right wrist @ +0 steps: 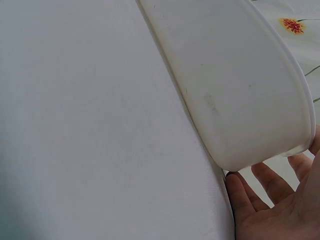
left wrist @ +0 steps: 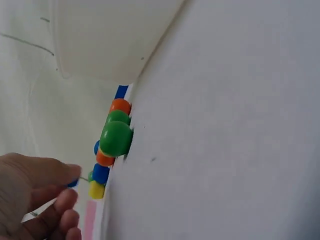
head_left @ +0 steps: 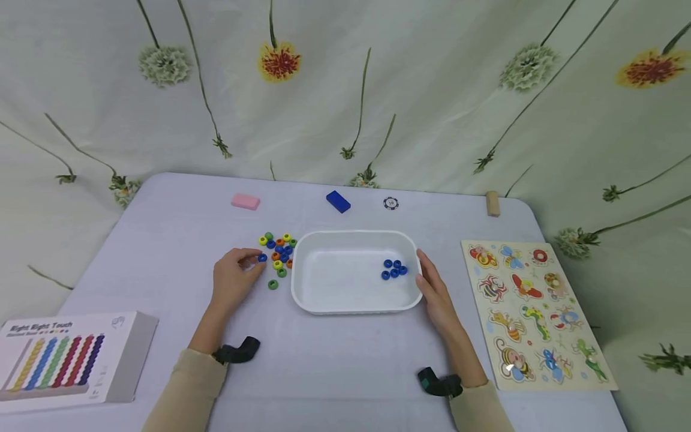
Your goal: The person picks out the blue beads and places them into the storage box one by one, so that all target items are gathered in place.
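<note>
My left hand (head_left: 233, 277) pinches a blue bead (head_left: 262, 257) between thumb and fingertips at the left edge of a pile of small beads. Blue, green, yellow and orange beads lie in this pile, with a green bead (head_left: 273, 284) at its near end. Just right of the pile stands a white tray (head_left: 345, 311), with several blue beads (head_left: 394, 273) grouped in its right part. At the tray's right end, my right hand (head_left: 438, 300) rests its fingers against the rim. In the right wrist view, extended fingers (right wrist: 272, 182) touch the tray's outer wall.
Behind the tray lie a pink block (head_left: 245, 201), a blue block (head_left: 338, 201), a round chip (head_left: 391, 203) and a wooden block (head_left: 492, 204). An insect picture board (head_left: 480, 300) lies at the right. A bead-game box (head_left: 124, 354) sits front left.
</note>
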{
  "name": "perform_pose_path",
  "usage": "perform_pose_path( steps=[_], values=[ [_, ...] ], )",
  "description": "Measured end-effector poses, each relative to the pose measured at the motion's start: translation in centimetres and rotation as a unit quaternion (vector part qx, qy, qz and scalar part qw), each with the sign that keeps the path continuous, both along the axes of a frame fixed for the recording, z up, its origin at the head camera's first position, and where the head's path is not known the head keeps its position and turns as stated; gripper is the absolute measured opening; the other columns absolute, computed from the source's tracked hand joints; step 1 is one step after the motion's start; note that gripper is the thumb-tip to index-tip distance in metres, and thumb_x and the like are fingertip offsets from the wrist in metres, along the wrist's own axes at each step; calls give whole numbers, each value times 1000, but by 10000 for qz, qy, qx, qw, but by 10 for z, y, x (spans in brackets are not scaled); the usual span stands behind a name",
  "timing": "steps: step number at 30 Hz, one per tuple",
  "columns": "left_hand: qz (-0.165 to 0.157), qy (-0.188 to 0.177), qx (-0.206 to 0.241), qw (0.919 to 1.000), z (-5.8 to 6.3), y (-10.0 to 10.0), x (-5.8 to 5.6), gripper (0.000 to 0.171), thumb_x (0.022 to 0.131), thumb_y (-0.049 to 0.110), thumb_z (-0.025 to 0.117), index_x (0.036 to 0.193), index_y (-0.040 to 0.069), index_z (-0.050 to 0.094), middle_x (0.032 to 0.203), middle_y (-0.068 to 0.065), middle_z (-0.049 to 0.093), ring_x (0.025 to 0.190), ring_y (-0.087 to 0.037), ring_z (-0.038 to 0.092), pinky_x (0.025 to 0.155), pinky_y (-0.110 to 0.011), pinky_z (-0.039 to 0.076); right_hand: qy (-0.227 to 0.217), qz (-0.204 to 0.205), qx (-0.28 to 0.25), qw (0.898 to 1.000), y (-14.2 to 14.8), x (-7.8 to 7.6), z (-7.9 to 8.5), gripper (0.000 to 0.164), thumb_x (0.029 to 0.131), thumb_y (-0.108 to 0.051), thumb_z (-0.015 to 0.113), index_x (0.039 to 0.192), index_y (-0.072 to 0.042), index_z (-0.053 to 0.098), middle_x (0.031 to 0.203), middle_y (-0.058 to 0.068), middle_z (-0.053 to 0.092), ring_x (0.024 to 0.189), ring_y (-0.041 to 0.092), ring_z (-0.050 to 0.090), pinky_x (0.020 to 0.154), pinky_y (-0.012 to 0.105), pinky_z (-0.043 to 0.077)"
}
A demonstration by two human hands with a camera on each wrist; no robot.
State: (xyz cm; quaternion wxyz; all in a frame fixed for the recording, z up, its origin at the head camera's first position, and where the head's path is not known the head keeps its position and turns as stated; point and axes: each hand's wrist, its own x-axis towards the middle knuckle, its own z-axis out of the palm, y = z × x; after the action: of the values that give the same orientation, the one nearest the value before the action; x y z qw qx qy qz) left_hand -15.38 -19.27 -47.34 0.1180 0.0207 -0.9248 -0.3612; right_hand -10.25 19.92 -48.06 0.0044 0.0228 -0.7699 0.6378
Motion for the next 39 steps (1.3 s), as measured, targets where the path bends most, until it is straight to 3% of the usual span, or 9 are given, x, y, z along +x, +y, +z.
perform_pose_path(
  steps=[2, 4, 8, 11, 16, 21, 27, 32, 39],
  values=[
    [63, 21, 162, 9998, 16, 5, 1, 24, 77, 21, 67, 99, 10, 65, 80, -4, 59, 73, -16, 48, 63, -26, 39, 28, 26, 35, 10000, 0, 0, 0, 46, 94, -25, 40, 137, -35, 28, 143, -13, 25, 134, 9, 19, 108, 38, 15],
    [-119, 40, 341, 9993, 37, 15, 0, 25, 77, 22, 68, 99, 9, 65, 78, -4, 59, 71, -14, 48, 60, -23, 40, 42, 12, 56, 10000, 1, 0, 0, 45, 94, -26, 40, 136, -35, 28, 143, -13, 25, 134, 9, 19, 108, 38, 15],
    [-1023, -187, 862, 9908, 76, 52, -5, 24, 76, 20, 69, 98, 9, 64, 80, -6, 60, 72, -16, 51, 63, -22, 44, 68, -8, 81, 9999, 2, -1, 0, 45, 94, -28, 40, 136, -36, 28, 144, -12, 25, 134, 10, 20, 108, 39, 16],
    [-1637, -683, 1243, 9763, 88, 87, -11, 23, 76, 19, 69, 96, 11, 64, 80, -5, 59, 73, -17, 52, 64, -25, 46, 85, 29, 90, 9999, 2, -2, 0, 45, 94, -26, 40, 137, -35, 27, 144, -12, 24, 134, 12, 20, 108, 41, 16],
    [-2170, -1445, 1291, 9567, 71, 142, -25, 21, 74, 18, 71, 94, 12, 64, 76, -2, 57, 69, -15, 51, 59, -22, 44, 74, 49, 117, 9999, 1, -2, -1, 46, 94, -23, 40, 137, -34, 27, 145, -11, 24, 134, 13, 19, 108, 41, 15],
    [-2451, -1720, 717, 9514, 42, 177, -35, 21, 71, 17, 72, 89, 10, 65, 70, 0, 57, 64, -12, 52, 58, -21, 42, 62, 51, 110, 9999, 0, -2, -1, 46, 94, -23, 39, 137, -34, 27, 144, -11, 24, 134, 14, 19, 107, 42, 16],
    [-2593, -1686, 125, 9509, 20, 192, -37, 17, 70, 16, 72, 84, 11, 65, 67, 2, 56, 62, -10, 50, 58, -21, 40, -6, 76, 135, 9999, -1, -2, 1, 46, 94, -24, 39, 138, -34, 26, 145, -9, 24, 134, 17, 20, 107, 44, 17],
    [-2758, -1598, -36, 9478, 17, 198, -34, 16, 71, 15, 71, 86, 12, 65, 69, 3, 57, 64, -9, 51, 59, -21, 40, -25, 60, 95, 9999, 0, 0, 7, 47, 95, -19, 39, 139, -30, 27, 145, -5, 25, 134, 18, 20, 106, 44, 18],
    [-2912, -1330, 299, 9469, 30, 191, -27, 25, 75, 14, 68, 99, 10, 66, 79, 3, 62, 70, -8, 54, 65, -21, 44, 12, 150, -53, 9999, -6, 6, 22, 48, 95, -12, 37, 140, -23, 25, 146, 0, 24, 134, 21, 19, 107, 43, 16]
  ],
)
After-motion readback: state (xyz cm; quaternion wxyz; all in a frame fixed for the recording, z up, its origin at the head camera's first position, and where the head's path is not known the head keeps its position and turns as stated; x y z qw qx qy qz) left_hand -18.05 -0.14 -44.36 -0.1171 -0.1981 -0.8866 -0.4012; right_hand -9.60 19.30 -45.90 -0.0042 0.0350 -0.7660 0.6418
